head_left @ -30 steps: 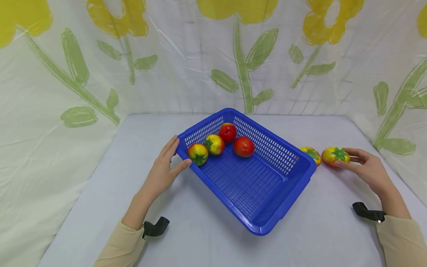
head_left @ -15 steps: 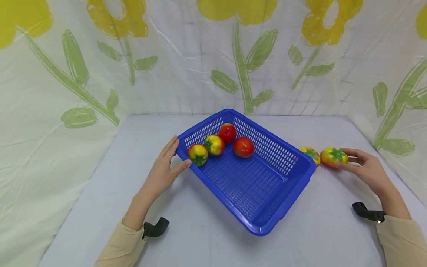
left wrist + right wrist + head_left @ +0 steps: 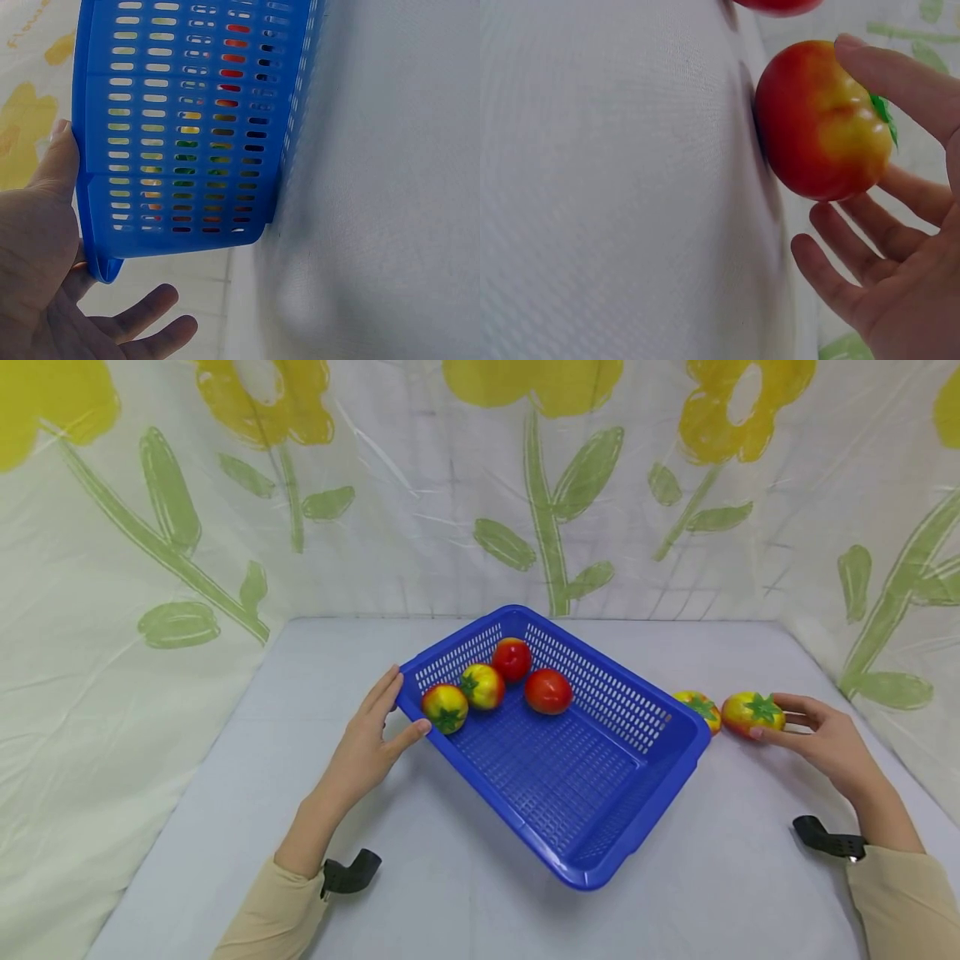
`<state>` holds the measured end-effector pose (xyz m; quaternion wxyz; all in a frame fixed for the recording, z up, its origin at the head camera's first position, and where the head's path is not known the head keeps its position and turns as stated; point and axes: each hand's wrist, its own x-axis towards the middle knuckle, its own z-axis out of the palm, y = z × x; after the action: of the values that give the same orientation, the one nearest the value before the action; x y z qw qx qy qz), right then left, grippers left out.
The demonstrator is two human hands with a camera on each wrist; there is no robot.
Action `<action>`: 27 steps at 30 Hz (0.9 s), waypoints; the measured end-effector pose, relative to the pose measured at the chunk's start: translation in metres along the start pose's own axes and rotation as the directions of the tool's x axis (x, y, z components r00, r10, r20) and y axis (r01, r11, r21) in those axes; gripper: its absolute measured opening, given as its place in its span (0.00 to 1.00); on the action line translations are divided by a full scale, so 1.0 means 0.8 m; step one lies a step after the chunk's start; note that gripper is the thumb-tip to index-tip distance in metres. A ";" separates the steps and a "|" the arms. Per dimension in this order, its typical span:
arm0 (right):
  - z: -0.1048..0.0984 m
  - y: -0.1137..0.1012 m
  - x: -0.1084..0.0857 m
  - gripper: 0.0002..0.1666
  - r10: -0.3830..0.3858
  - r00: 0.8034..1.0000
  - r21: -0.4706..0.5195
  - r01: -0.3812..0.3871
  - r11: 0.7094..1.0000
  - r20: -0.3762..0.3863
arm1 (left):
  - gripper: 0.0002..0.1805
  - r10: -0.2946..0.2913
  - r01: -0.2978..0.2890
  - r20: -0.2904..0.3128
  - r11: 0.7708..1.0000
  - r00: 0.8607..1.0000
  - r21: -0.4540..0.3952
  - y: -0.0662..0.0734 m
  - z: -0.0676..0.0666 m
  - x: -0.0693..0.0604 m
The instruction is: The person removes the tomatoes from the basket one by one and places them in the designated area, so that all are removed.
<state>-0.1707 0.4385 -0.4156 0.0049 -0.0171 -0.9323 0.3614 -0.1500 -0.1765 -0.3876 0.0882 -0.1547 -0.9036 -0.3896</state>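
My left hand (image 3: 365, 739) holds the left corner of a blue perforated plastic basket (image 3: 517, 818). Its thumb lies along the near rim and the other fingers are at the left side; in the left wrist view, two fingers stick out below the corner. A yellow-and-red tomato (image 3: 444, 707) and another such tomato (image 3: 482, 686) sit inside by that corner, beside a red tomato (image 3: 512, 659) and a second red one. On the table to the right, my right hand (image 3: 832, 739) holds a red-yellow tomato (image 3: 817, 124) between thumb and fingers.
Between the basket and the held tomato, one more yellow-red tomato (image 3: 701, 708) lies on the white table (image 3: 480, 918), partly hidden by the rim. A white curtain (image 3: 420, 527) with painted flowers surrounds the table's back and sides.
The tomato at my right hand has shifted slightly left, then slightly back right. My left hand, the basket and its tomatoes look unmoved.
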 end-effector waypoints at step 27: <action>-0.001 -0.006 -0.003 0.47 0.037 0.998 0.070 -0.034 0.997 -0.056 | 0.46 -0.010 0.010 0.002 1.000 1.000 -0.001 0.000 0.001 -0.001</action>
<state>-0.1686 0.4356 -0.4119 0.0257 -0.0438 -0.9183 0.3926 -0.1497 -0.1761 -0.3884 0.0855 -0.1505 -0.9043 -0.3902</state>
